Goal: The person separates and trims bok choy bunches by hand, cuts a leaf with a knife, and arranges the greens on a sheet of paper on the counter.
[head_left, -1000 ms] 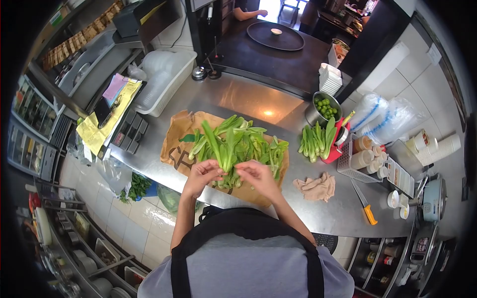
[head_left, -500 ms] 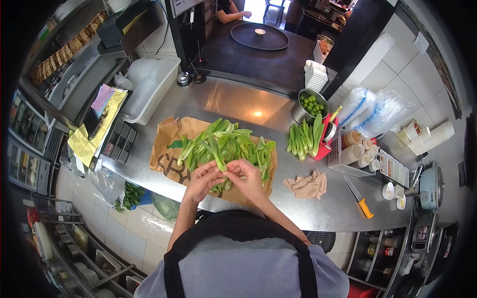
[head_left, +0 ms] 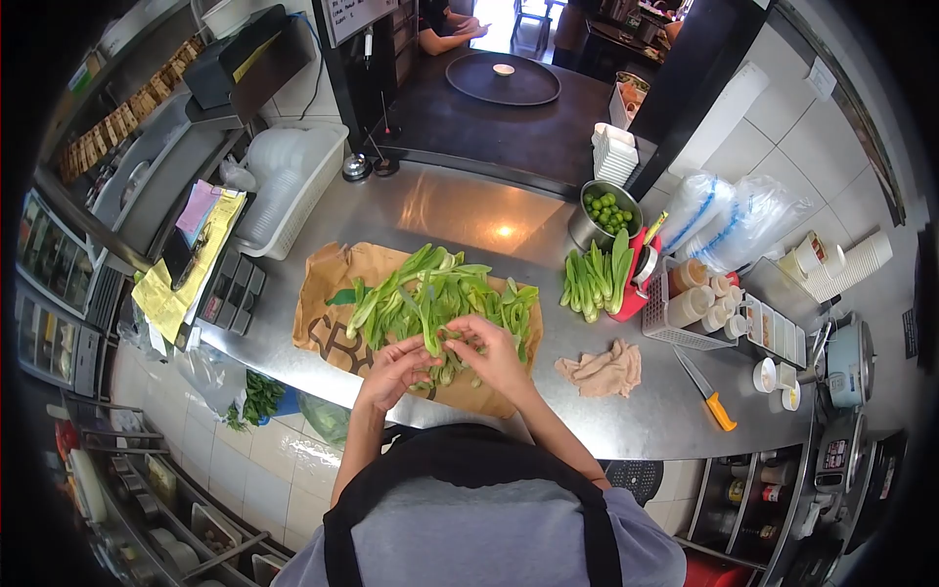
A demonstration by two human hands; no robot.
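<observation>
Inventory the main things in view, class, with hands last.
counter: one, silver-grey, centre
paper: one piece, brown, on counter
greens: many, green, on paper
leafy bunch: one, green, right of paper
pot: one, silver, behind bunch
round fruits: several, green, in pot
cloth: one, beige, right of paper
knife: one, orange-handled, right of cloth
basket: one, pale, right of bunch
tray: one, black, beyond counter
left hand: one, bare, at greens
right hand: one, bare, at greens

A steel counter (head_left: 650, 421) catches warm light beside pale wall tiles (head_left: 827, 161).
</observation>
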